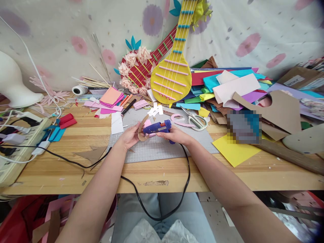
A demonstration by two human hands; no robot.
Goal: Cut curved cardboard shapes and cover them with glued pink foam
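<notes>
My right hand [178, 134] grips a blue hot glue gun [157, 127], its nozzle pointing left. Between the fingers of my left hand [128, 136] is a curved brown cardboard piece [142, 136], held close to the nozzle; whether the two touch I cannot tell. Something pink shows behind the gun, partly hidden. Both hands are above a grey cutting mat [162, 152]. Beyond my right hand lie a curved pink strip [182, 124] and scissors with pale handles [198, 122]. Small white paper pieces [156, 110] are at the mat's far side.
The gun's black cord [188, 172] loops over the table edge above my lap. A power strip [15, 162] stands at left. Yellow [170, 81] and red [141, 72] paper instruments lean at the back. Coloured sheets [235, 86] pile up at right, near yellow paper [235, 153].
</notes>
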